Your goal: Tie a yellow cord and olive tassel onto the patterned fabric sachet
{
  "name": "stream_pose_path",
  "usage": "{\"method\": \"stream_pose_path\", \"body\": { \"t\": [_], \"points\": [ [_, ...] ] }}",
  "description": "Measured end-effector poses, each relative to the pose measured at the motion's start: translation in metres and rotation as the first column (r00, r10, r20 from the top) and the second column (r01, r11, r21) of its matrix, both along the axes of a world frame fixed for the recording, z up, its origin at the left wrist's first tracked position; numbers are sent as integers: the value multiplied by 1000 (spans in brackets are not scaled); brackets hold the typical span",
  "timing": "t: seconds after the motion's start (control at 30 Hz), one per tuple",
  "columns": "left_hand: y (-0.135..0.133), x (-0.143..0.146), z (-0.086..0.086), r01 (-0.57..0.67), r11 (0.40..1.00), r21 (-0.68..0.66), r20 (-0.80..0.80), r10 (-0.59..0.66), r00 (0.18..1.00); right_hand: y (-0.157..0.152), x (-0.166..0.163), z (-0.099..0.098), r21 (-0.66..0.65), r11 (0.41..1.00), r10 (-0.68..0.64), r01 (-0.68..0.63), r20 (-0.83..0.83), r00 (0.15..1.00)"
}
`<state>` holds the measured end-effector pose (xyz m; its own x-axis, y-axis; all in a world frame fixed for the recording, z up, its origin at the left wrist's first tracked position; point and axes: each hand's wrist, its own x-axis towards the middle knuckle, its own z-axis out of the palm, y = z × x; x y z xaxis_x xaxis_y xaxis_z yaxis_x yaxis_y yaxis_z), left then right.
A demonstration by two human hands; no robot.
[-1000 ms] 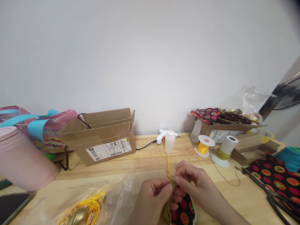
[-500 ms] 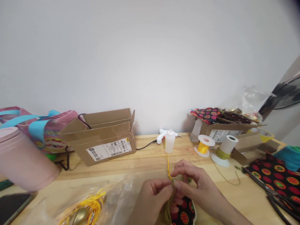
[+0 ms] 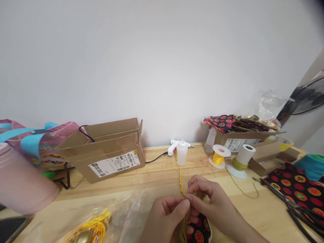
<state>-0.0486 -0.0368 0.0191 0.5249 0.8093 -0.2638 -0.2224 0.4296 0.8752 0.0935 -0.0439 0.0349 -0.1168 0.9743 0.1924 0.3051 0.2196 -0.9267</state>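
My left hand [image 3: 165,216] and my right hand [image 3: 211,202] meet at the bottom middle, fingertips pinched together on a bundle of yellow and olive cord [image 3: 183,221]. A twisted yellow strand [image 3: 180,179] rises from the pinch and ends in a small loop on the wooden table [image 3: 157,179]. Under my hands lies a piece of black fabric with red and orange circles [image 3: 199,231], partly hidden by them.
A spool of yellow cord [image 3: 219,157] and a white spool of olive cord [image 3: 240,162] stand right of centre, near a small white bottle [image 3: 181,153]. Cardboard boxes [image 3: 108,152] sit at the back. Scissors [image 3: 291,204], patterned cloth [image 3: 296,185], a pink cup [image 3: 22,185], loose yellow cords [image 3: 91,229].
The view dropped slightly. My right hand's fingers have shifted round the top of the cord bundle while the left hand keeps its pinch.
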Motion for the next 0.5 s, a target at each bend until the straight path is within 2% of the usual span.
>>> {"method": "stream_pose_path", "body": {
  "t": [0.1, 0.2, 0.33, 0.4, 0.5],
  "points": [
    [1, 1, -3, 15, 999, 46, -20, -14, 1000, 0, -1, -1, 10, 999, -34, 33, 64, 997],
    [2, 0, -5, 41, 996, 81, -11, -40, 999, 3, 1, -5, -4, 1000, -18, 18, 24, 1000],
    [3, -2, -6, 39, 997, 73, -3, -39, 999, 8, 8, -7, 30, 998, 58, -55, -128, 990],
    [3, -2, -7, 45, 997, 66, 13, -46, 999, 7, 11, -5, 56, 994, 103, -97, -126, 987],
    [2, -2, -7, 50, 997, 66, 46, -53, 998, 4, 12, 1, 25, 979, 203, -202, -70, 977]
  ]
}}
